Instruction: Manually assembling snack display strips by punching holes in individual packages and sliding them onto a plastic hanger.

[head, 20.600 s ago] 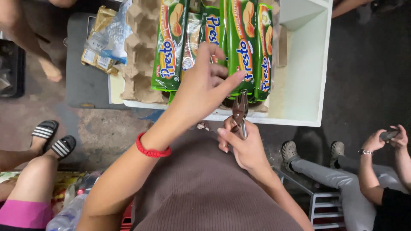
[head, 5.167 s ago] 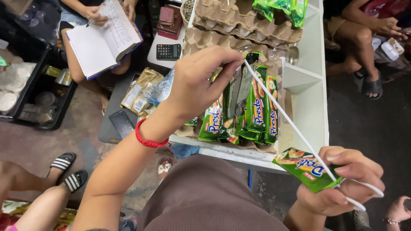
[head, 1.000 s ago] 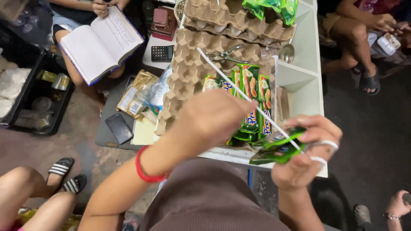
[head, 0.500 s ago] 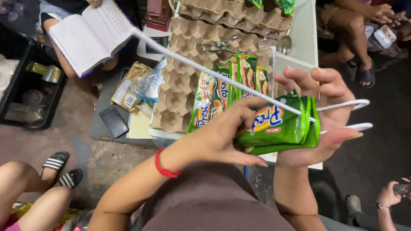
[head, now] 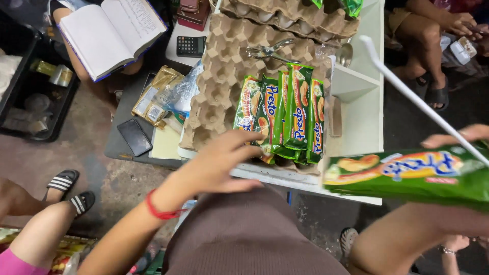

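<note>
Head view: the left hand (head: 216, 165) has let go of the white strap (head: 417, 99) and now reaches, fingers spread and empty, toward the green biscuit packs (head: 282, 119) at 12 o'clock; the right hand (head: 458, 140) grips a green pack (head: 407, 175) at 3 o'clock, so bundling moves on.

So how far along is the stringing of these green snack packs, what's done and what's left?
Looks partway. One green pack is in the right hand, with the white strip running past it, so that one is in hand. The left hand reaches toward the row of green packs lying on the egg tray; those look left to do. No finished bundle is visible.
</note>
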